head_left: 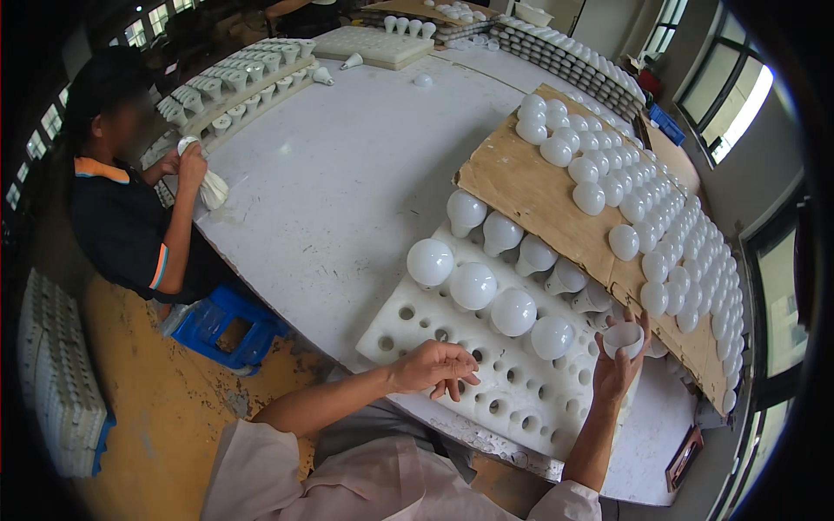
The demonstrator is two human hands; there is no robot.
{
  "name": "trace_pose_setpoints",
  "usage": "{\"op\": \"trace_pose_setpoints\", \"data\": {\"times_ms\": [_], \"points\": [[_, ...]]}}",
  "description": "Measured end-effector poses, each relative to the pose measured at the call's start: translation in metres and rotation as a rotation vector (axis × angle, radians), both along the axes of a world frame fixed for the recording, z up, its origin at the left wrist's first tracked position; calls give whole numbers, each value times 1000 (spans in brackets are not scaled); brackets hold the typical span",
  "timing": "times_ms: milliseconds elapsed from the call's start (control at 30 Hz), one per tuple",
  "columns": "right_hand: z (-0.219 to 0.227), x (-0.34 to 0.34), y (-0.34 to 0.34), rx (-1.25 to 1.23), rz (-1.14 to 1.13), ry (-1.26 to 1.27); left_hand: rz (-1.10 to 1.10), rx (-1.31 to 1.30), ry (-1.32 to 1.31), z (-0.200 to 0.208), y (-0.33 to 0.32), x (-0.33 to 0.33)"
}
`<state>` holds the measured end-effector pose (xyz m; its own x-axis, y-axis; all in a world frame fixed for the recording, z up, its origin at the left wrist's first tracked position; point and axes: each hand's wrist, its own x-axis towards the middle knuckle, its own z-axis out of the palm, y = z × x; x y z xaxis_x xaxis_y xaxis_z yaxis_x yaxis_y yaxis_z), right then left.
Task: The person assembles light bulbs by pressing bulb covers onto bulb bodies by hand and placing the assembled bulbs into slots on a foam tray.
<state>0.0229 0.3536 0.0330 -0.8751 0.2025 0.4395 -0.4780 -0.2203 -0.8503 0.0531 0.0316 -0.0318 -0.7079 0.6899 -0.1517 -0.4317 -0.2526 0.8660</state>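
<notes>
My right hand [613, 369] is wrapped round a white bulb cover [623, 339], its hollow open end showing. It is raised beside the right end of a white foam tray [382, 326] full of round holes. Loosely bent and apart, the fingers of my left hand [432, 366] hover over the tray's near edge with nothing seen in them. A row of light bulbs with round white covers, among them one bulb [473, 286], stands in the tray. Behind it, a second row with another bulb [502, 234] runs partly under the cardboard's edge.
A cardboard sheet [495, 174] bearing many white domes [588, 198] lies at the right. Across the white table [347, 165], a co-worker [122, 200] holds a bulb part and a cloth [213, 190]. Bulb-filled trays [248, 108] line the far left. A blue stool [228, 334] stands on the floor.
</notes>
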Motion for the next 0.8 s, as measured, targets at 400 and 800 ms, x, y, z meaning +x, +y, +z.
{"op": "trace_pose_setpoints", "data": {"times_ms": [400, 800], "points": [[-32, 1, 10, 125, 42, -306, 370, -78, 415, 27, -54, 16], [-47, -5, 14, 218, -135, -423, 946, -241, 161, -28, -119, -20]]}}
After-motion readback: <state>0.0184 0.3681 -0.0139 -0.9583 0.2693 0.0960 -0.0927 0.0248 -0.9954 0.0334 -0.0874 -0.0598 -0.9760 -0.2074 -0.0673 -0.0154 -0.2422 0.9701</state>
